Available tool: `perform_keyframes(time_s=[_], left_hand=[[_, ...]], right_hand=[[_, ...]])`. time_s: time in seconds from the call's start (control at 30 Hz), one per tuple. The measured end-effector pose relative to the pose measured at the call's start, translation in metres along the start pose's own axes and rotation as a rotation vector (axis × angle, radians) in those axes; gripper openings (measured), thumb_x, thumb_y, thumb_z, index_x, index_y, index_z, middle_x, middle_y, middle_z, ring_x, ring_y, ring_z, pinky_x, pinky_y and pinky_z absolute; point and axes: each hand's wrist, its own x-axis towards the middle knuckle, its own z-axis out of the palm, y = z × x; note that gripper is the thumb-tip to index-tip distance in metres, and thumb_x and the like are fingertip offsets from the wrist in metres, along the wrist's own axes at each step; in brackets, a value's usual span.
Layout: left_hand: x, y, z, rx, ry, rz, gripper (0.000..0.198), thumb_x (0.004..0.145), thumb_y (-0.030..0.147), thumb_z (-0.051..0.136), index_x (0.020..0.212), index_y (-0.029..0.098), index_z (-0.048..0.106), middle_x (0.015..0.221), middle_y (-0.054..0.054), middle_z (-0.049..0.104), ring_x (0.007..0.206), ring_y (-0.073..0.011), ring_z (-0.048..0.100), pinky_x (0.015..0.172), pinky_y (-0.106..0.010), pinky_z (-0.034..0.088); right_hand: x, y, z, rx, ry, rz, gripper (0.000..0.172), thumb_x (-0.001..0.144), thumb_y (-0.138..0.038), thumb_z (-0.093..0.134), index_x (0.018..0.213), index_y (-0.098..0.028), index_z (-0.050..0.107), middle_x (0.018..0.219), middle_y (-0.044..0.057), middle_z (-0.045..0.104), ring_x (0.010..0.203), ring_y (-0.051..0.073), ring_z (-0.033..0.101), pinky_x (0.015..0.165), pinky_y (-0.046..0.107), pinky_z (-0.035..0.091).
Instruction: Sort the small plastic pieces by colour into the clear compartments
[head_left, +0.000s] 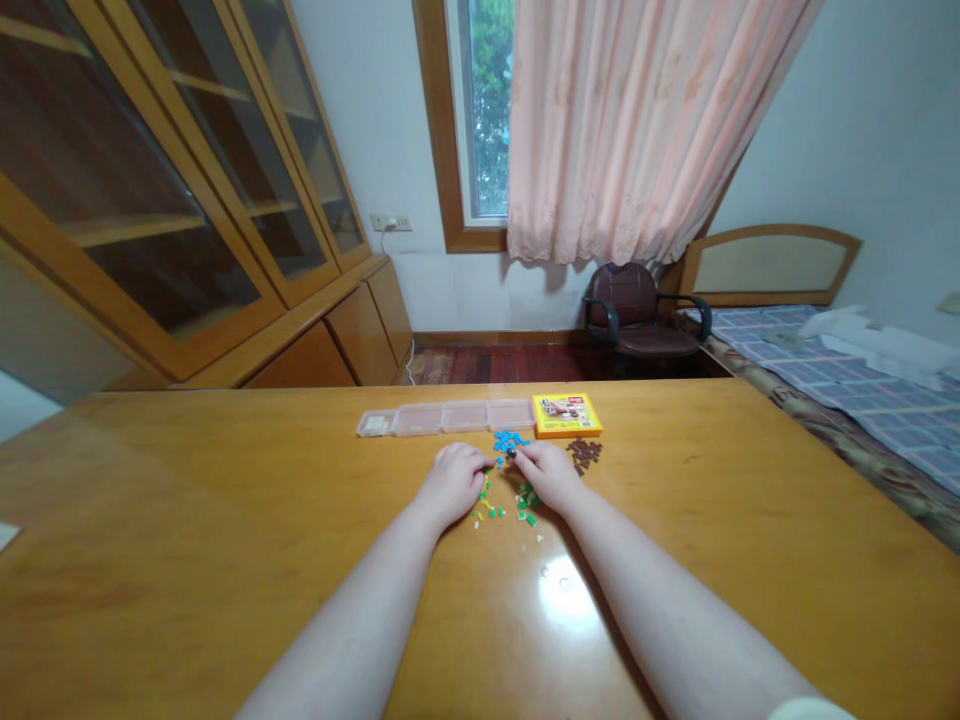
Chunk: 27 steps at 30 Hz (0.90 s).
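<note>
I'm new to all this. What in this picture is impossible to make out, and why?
All in the head camera's view:
- Dark piece at the right hand: too small to tell its exact shape.
- Whether the left hand grips a piece: the hand itself blocks the view.
- Some green pieces: partly hidden by the right hand.
- Yellow box: print too small and blurred.
- Bed: cut off by the right edge.
</note>
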Motion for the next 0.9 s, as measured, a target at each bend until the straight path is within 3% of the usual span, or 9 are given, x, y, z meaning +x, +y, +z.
perform_keyframes(time_s=[0.1,0.33,0.43,0.57,0.7,0.8,0.9], left_hand=[[0.000,0.002,0.000,0.004,-0.010,0.044,0.032,0.077,0.012,0.049,0.098,0.025,0.069,0.098,-0.003,0.067,0.099,-0.0194,0.053,0.095,-0.036,0.037],[0.000,-0.001,0.007,-0.010,0.001,0.047,0.038,0.079,0.015,0.049,0.114,0.023,0.063,0.118,-0.004,0.062,0.113,-0.0210,0.049,0.104,-0.041,0.031],[0.000,0.002,0.003,-0.022,0.021,0.055,0.033,0.080,0.014,0.048,0.106,0.023,0.065,0.109,-0.004,0.065,0.105,-0.0195,0.053,0.100,-0.038,0.035],[-0.001,0.008,-0.004,-0.052,-0.044,0.135,0.027,0.082,0.016,0.047,0.097,0.025,0.068,0.099,-0.002,0.068,0.096,-0.0173,0.056,0.095,-0.035,0.039],[-0.001,0.009,-0.003,-0.037,-0.106,0.137,0.032,0.087,0.023,0.045,0.114,0.027,0.061,0.118,-0.003,0.063,0.112,-0.0187,0.052,0.106,-0.041,0.030],[-0.002,0.008,0.000,-0.025,-0.132,0.091,0.037,0.087,0.029,0.046,0.123,0.026,0.055,0.129,-0.004,0.056,0.121,-0.0202,0.047,0.109,-0.046,0.023],[-0.001,0.007,0.001,-0.020,-0.090,0.042,0.037,0.087,0.029,0.046,0.122,0.024,0.056,0.130,-0.005,0.056,0.122,-0.0208,0.046,0.109,-0.046,0.024]], right_hand=[[0.000,0.001,-0.001,0.023,0.038,0.022,0.036,0.089,-0.033,0.042,0.069,-0.017,0.067,0.067,0.004,0.065,0.065,0.016,0.053,0.061,0.024,0.034],[0.000,0.000,0.000,0.002,-0.054,-0.026,0.033,0.089,-0.031,0.044,0.069,-0.017,0.067,0.068,0.003,0.065,0.066,0.015,0.054,0.064,0.024,0.035],[0.001,0.000,-0.001,-0.033,-0.040,-0.033,0.033,0.089,-0.030,0.043,0.069,-0.017,0.066,0.070,0.004,0.064,0.068,0.015,0.053,0.065,0.024,0.035],[0.001,0.000,-0.002,-0.052,-0.030,-0.027,0.036,0.090,-0.027,0.040,0.066,-0.016,0.064,0.068,0.004,0.063,0.066,0.015,0.053,0.063,0.024,0.034],[0.001,0.001,-0.001,-0.044,-0.054,-0.040,0.035,0.089,-0.028,0.040,0.066,-0.016,0.063,0.069,0.004,0.063,0.066,0.014,0.053,0.063,0.023,0.034],[0.001,0.004,-0.001,-0.045,0.034,0.014,0.035,0.089,-0.030,0.040,0.067,-0.016,0.063,0.070,0.005,0.064,0.069,0.016,0.054,0.065,0.025,0.035],[0.000,0.007,-0.003,0.019,0.175,0.123,0.036,0.089,-0.033,0.038,0.070,-0.016,0.064,0.072,0.006,0.065,0.070,0.018,0.056,0.065,0.026,0.036]])
